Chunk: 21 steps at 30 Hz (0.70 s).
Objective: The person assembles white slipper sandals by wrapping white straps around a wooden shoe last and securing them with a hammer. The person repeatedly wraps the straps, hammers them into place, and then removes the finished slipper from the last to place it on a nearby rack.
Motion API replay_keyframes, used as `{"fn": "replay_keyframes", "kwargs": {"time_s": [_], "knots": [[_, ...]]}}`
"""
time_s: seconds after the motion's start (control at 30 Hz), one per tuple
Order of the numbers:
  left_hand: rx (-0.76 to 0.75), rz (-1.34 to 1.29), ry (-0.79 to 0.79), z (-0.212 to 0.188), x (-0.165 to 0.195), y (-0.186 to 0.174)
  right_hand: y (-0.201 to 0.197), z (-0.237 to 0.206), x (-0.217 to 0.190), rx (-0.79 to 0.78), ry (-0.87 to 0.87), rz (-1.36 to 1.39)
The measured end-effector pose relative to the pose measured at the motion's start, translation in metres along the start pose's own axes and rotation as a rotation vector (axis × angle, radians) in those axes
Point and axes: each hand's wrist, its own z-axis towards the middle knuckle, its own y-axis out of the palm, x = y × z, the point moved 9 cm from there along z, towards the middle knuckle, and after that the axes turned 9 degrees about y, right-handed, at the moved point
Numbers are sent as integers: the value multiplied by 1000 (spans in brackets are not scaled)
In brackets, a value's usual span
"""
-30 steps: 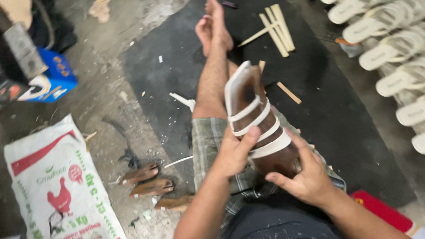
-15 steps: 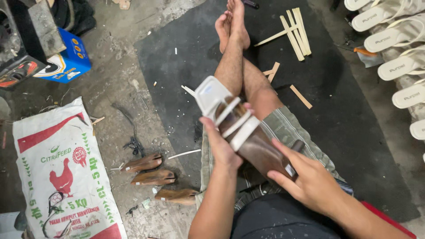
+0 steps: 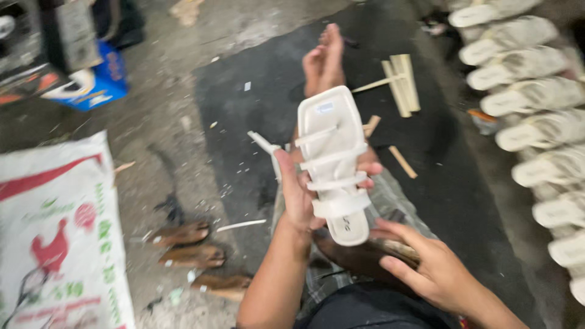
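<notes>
Sandal (image 3: 334, 164): white, strapped; long axis runs away from the person, toe end farthest.
Left hand (image 3: 298, 198): fingers wrapped around the sandal.
Right hand (image 3: 426, 268): fingers spread, resting on the knee, off the sandal.

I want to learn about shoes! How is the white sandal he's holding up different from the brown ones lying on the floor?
The white sandal is held up in the left hand, its top facing the camera; the brown pieces lie flat on the floor. The white sandal has straps across it; the brown pieces show none. The white sandal is pale and clean-looking; the brown pieces look dark. Both have a long sole shape.
</notes>
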Motion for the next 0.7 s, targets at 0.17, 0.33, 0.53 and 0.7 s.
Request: {"fn": "replay_keyframes", "kwargs": {"time_s": [0.17, 0.33, 0.53, 0.7], "knots": [[158, 63, -192, 6, -59, -2, 5, -1, -17, -74, -61, 700], [38, 1179, 63, 0, -70, -42, -98, -28, -26, 476, -339, 702], [72, 1408, 49, -4, -125, -102, -260, -140, -82, 1321, -560, 210], [205, 1350, -52, 4, -144, -128, -384, -221, -96, 1559, -813, 382]]}}
